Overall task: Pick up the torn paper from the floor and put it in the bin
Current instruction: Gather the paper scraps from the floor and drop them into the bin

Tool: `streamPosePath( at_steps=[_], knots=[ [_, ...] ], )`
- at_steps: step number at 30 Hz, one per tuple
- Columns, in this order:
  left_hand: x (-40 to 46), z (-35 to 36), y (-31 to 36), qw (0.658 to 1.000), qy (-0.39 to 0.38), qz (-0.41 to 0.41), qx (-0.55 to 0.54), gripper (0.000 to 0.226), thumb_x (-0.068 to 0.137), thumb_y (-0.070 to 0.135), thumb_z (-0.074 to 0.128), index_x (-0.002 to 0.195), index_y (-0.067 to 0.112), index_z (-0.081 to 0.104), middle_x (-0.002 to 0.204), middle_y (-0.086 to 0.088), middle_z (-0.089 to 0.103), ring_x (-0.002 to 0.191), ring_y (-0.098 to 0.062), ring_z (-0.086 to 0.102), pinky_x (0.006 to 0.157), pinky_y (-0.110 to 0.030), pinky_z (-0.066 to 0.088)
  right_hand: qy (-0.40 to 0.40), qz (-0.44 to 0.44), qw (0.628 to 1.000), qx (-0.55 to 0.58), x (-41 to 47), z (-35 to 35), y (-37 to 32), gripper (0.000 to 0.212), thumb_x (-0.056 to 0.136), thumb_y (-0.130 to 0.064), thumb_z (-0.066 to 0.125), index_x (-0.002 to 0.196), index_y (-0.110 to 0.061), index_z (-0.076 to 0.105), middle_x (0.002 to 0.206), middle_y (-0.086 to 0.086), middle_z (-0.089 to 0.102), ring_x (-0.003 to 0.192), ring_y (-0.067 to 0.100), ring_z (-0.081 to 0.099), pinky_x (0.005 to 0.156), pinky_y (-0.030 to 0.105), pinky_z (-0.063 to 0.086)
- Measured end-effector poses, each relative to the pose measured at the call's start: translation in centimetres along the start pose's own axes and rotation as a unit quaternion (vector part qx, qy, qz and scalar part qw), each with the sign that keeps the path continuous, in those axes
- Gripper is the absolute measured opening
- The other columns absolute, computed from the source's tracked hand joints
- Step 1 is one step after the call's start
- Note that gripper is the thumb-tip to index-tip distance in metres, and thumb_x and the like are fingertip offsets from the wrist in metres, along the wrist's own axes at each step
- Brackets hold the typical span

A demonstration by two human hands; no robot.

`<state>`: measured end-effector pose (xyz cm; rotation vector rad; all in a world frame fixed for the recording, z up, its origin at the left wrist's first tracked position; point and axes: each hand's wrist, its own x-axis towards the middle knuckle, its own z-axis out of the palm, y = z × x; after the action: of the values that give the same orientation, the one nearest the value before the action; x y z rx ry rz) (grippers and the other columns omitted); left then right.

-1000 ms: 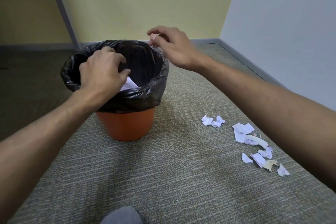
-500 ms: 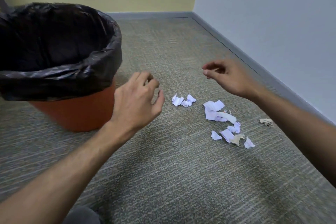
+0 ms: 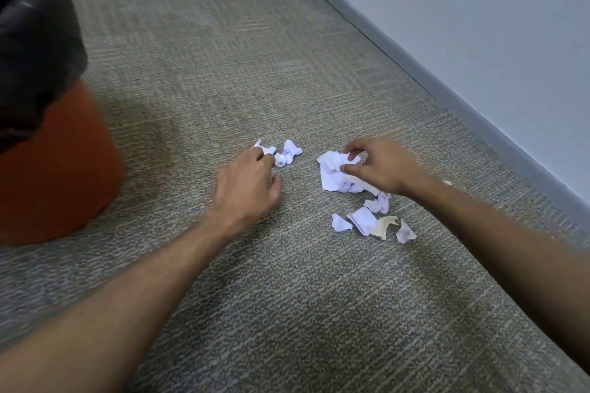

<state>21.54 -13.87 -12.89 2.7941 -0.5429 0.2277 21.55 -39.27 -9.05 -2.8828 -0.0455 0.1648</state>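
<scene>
Fingers of the right hand pinch a paper scrap on the carpet; left hand curled, apparently gripping a crumpled piece.

Both forearms are bare, no sleeves, watch or rings.

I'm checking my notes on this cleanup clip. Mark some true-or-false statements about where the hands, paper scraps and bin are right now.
1. Both hands are down at the paper scraps on the carpet. True: the left hand and right hand each touch scraps.
2. The bin stands to the right of the scraps. False: it stands to their left.
3. The right hand pinches the largest white scrap. True.
4. The bin has a white liner. False: the liner is black.
5. No scraps lie loose. False: several small scraps lie untouched.
</scene>
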Motion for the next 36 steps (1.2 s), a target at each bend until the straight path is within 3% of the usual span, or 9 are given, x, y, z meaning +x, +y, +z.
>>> streamPosePath(
  at_steps=[2,5,9,13,17,26,30,33,36],
  knots=[
    [0.7,1.3,0.3,1.000,-0.020,-0.010,0.009,0.041,0.094,0.038,0.051,0.126,0.013,0.057,0.126,-0.005,0.053,0.109,-0.021,0.054,0.068,-0.035,0.046,-0.022,0.002,1.000,-0.021,0.8,1.1,0.3,0.053,0.084,-0.051,0.067,0.128,-0.025,0.058,0.121,-0.006,0.067,0.104,0.020,0.065,0.093,0.040,0.050],
    [2.1,2.7,0.5,0.997,-0.056,-0.048,0.021,0.065,0.093,0.048,0.055,0.146,0.017,0.035,0.157,-0.015,0.018,0.134,-0.030,0.038,0.087,-0.047,0.052,-0.060,0.007,0.996,-0.069,2.2,2.5,0.5,0.075,0.084,-0.057,0.064,0.147,-0.026,0.038,0.146,0.002,0.051,0.127,0.026,0.054,0.103,0.046,0.044],
    [4.2,4.4,0.3,0.989,-0.113,-0.078,0.056,0.072,0.095,0.061,0.040,0.154,0.029,0.012,0.162,-0.014,0.000,0.143,-0.034,0.021,0.091,-0.055,0.049,-0.099,0.002,0.988,-0.115,3.8,3.7,0.8,0.081,0.088,-0.062,0.056,0.154,-0.028,0.023,0.156,0.007,0.035,0.139,0.029,0.040,0.107,0.049,0.040],
    [5.2,5.8,-0.2,0.985,-0.145,-0.063,0.075,0.052,0.100,0.050,0.039,0.146,0.027,0.035,0.156,-0.014,0.023,0.140,-0.033,0.028,0.097,-0.057,0.043,-0.109,-0.004,0.987,-0.117,4.7,4.5,0.8,0.073,0.090,-0.057,0.056,0.152,-0.030,0.029,0.150,0.008,0.043,0.136,0.029,0.043,0.104,0.047,0.041],
    [5.6,5.9,-0.2,0.994,-0.092,-0.049,0.037,0.027,0.099,0.026,0.052,0.120,0.015,0.064,0.126,-0.010,0.055,0.119,-0.027,0.046,0.088,-0.049,0.051,-0.062,-0.020,0.993,-0.093,5.1,5.3,0.8,0.047,0.089,-0.041,0.064,0.134,-0.029,0.054,0.135,0.004,0.058,0.124,0.028,0.053,0.098,0.045,0.046],
    [4.7,4.6,-0.5,0.996,0.006,-0.044,-0.077,0.015,0.093,0.004,0.057,0.090,0.008,0.071,0.097,-0.005,0.065,0.092,-0.018,0.056,0.089,-0.035,0.051,0.026,0.024,0.976,0.216,3.9,3.8,-0.1,0.020,0.086,-0.010,0.072,0.106,-0.010,0.073,0.104,0.007,0.072,0.069,0.018,0.070,0.069,0.032,0.060],
    [3.9,2.2,-0.8,0.992,0.007,-0.063,-0.108,0.019,0.092,0.003,0.057,0.078,0.007,0.069,0.084,-0.002,0.064,0.074,-0.015,0.055,0.069,-0.026,0.044,0.050,0.034,0.950,0.305,3.0,1.1,-1.9,0.015,0.086,-0.005,0.072,0.101,-0.007,0.073,0.091,0.007,0.071,0.068,0.024,0.073,0.066,0.032,0.060],
    [3.0,0.4,-1.2,0.989,0.013,-0.064,-0.134,0.021,0.089,0.000,0.055,0.074,0.004,0.070,0.077,-0.005,0.066,0.067,-0.017,0.057,0.065,-0.032,0.049,0.055,0.033,0.933,0.354,2.5,-0.5,-3.4,0.018,0.085,-0.003,0.073,0.102,-0.002,0.071,0.080,0.004,0.071,0.062,0.016,0.071,0.064,0.029,0.059],
    [2.2,-1.8,-1.7,0.982,0.045,-0.076,-0.164,0.019,0.090,0.001,0.057,0.078,0.004,0.072,0.078,-0.006,0.070,0.069,-0.016,0.062,0.067,-0.026,0.048,0.048,0.023,0.917,0.395,1.8,-2.0,-5.3,0.018,0.084,-0.001,0.073,0.102,-0.001,0.070,0.076,0.006,0.070,0.060,0.016,0.068,0.060,0.023,0.058]
  ],
)
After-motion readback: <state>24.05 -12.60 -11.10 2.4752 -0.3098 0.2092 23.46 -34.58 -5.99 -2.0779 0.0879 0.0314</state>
